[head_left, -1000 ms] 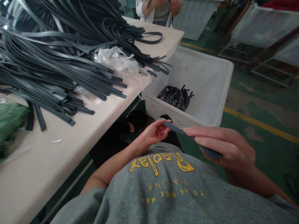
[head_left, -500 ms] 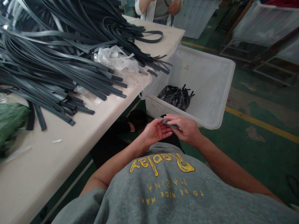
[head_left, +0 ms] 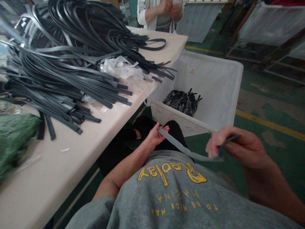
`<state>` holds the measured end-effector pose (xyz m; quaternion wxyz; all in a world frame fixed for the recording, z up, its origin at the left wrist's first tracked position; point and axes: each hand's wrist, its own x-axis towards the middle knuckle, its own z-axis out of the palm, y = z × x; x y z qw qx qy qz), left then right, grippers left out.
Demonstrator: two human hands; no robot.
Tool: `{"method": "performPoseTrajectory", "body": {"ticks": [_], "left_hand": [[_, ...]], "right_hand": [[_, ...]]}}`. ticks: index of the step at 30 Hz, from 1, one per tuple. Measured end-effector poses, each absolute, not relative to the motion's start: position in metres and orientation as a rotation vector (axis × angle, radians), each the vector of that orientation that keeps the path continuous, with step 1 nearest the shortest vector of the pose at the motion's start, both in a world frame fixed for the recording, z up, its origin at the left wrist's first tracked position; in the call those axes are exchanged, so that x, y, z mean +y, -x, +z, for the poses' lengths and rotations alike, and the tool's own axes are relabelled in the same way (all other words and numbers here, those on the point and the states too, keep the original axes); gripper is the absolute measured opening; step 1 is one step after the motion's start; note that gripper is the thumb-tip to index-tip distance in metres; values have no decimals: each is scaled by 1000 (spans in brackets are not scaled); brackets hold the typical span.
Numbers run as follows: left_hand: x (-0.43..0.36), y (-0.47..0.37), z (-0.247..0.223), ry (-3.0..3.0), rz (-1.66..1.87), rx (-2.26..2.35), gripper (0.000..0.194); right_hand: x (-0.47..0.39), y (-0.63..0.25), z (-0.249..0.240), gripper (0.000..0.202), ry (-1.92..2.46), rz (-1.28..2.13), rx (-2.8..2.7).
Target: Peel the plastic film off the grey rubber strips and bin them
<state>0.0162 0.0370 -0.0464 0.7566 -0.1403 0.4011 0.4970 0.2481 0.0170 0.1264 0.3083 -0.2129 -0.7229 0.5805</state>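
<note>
A flat grey strap point(head_left: 182, 148) stretches in front of my shirt between my two hands. My left hand point(head_left: 156, 135) pinches one end of it between thumb and fingers, above my lap. Out to the right, my right hand point(head_left: 238, 146) is closed on the strap's other part, and a darker end pokes up past the fingers. Motion blurs the right fingers a little. On the table lies a big heap of dark straps point(head_left: 71, 73), their cut ends toward me.
A white bin point(head_left: 214, 86) holding a bundle of dark strips point(head_left: 183, 101) stands beyond my knees. Crumpled clear plastic point(head_left: 126, 70) and a green net-like bundle point(head_left: 16, 136) lie on the pale table point(head_left: 78, 165). Across it, a person's hands point(head_left: 170, 9) are raised.
My hands were close together over the strap. The right hand has swung far right, drawing the strap out, while the left stayed near my lap.
</note>
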Motion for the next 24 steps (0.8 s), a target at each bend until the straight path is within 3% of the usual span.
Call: {"method": "performPoseTrajectory", "body": {"ticks": [5, 12, 15, 24], "left_hand": [[43, -2, -61, 194, 1229, 1045, 23], [9, 5, -52, -550, 862, 884, 40], [1, 5, -48, -708, 764, 827, 46], [-3, 7, -40, -900, 634, 786, 53]], "right_hand": [[36, -259, 111, 14, 672, 1878, -1728], [105, -221, 28, 34, 1045, 1924, -1517], [125, -210, 5, 33, 1012, 1961, -1326], [154, -209, 32, 30, 805, 1798, -1181]]}}
